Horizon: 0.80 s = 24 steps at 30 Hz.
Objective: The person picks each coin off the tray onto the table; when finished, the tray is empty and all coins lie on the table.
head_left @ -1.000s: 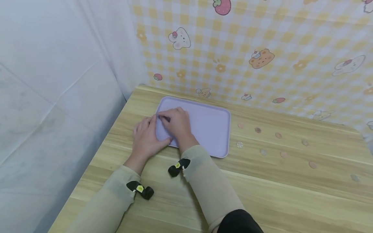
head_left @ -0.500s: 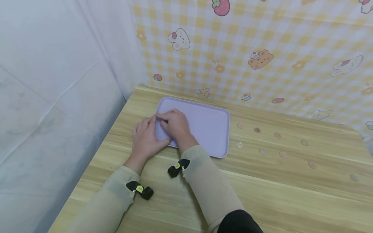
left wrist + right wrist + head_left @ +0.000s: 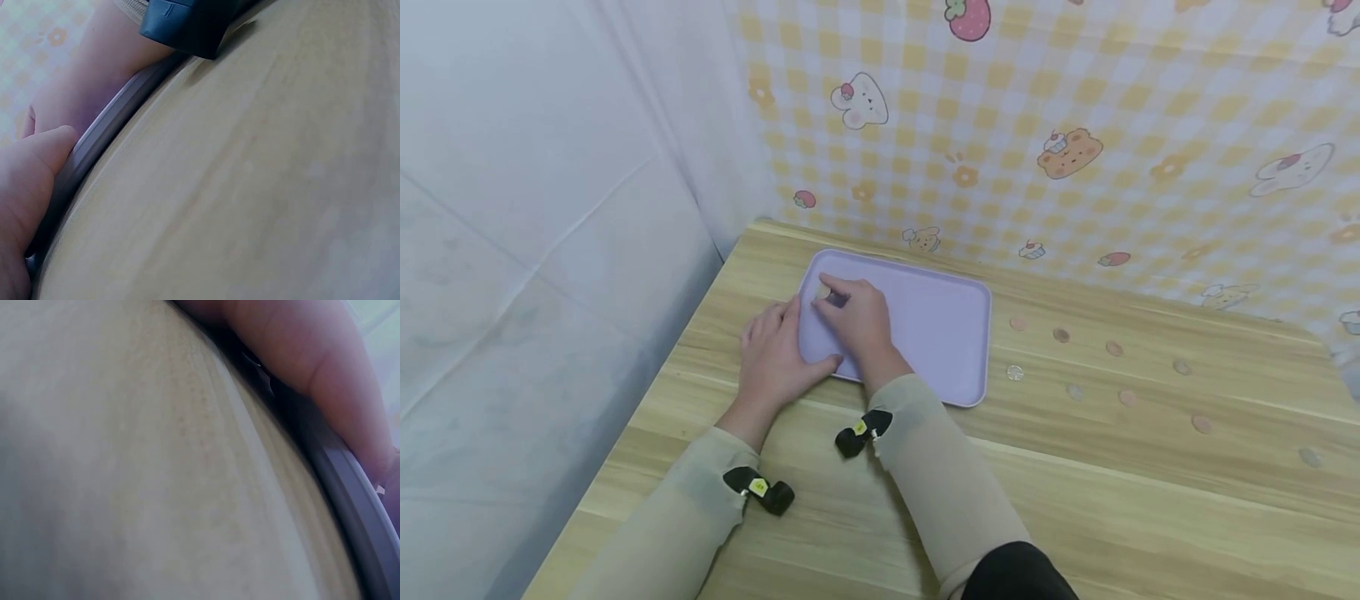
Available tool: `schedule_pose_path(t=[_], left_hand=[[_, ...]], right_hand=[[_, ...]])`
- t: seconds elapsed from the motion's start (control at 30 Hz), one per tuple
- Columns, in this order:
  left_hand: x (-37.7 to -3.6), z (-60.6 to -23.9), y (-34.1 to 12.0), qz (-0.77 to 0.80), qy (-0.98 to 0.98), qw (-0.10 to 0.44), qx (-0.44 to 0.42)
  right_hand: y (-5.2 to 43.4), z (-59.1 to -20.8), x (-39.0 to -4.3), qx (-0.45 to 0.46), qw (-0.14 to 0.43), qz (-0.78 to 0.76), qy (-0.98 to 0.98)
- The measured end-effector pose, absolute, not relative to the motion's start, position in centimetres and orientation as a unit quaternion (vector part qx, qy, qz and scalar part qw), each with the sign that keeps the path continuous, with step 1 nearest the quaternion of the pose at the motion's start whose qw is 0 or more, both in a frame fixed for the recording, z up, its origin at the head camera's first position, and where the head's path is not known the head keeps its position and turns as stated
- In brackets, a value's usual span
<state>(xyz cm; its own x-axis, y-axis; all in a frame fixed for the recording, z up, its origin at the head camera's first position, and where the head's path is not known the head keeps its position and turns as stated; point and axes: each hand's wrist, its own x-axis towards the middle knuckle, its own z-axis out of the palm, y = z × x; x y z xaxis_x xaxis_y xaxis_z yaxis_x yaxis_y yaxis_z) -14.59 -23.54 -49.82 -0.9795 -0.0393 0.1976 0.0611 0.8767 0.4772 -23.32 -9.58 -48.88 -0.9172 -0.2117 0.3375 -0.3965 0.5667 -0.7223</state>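
The right hand (image 3: 863,317) is over the left part of a lilac tray (image 3: 936,329), thumb and index finger spread around a small coin (image 3: 824,292) that they pinch by its edges. Along the tray's left side lies the left hand (image 3: 771,354), its fingers at the rim and its thumb reaching over the near edge. In the left wrist view that thumb (image 3: 59,140) touches the tray rim (image 3: 106,125). The right wrist view shows a blurred finger (image 3: 350,412), apparently the left thumb, at the rim; the coin is hidden there.
Several copper and silver coins lie spread on the wooden table (image 3: 1075,500) right of the tray, the nearest a silver coin (image 3: 1015,372). A checked cloth (image 3: 1000,125) hangs behind the table, and a white cloth (image 3: 550,208) hangs at the left.
The right fingers have come away from the tray's left rim, moving slightly right, and thumb and index have spread with the coin showing between them. The left hand has stayed in place.
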Motion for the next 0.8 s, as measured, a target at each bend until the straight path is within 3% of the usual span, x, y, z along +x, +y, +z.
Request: schedule_pose_path(t=[0.43,0.8], left_hand=[[-14.56,-49.80,-23.42,-0.250,-0.963,0.098,-0.001],[-14.29,-49.76,-23.52,-0.253,-0.962,0.101,-0.002]], right_hand=[[-9.41,-48.89,-23.10,0.159,0.133,0.499,-0.842],[-9.69,-48.99,-23.02,0.161,0.095,0.517,-0.836]])
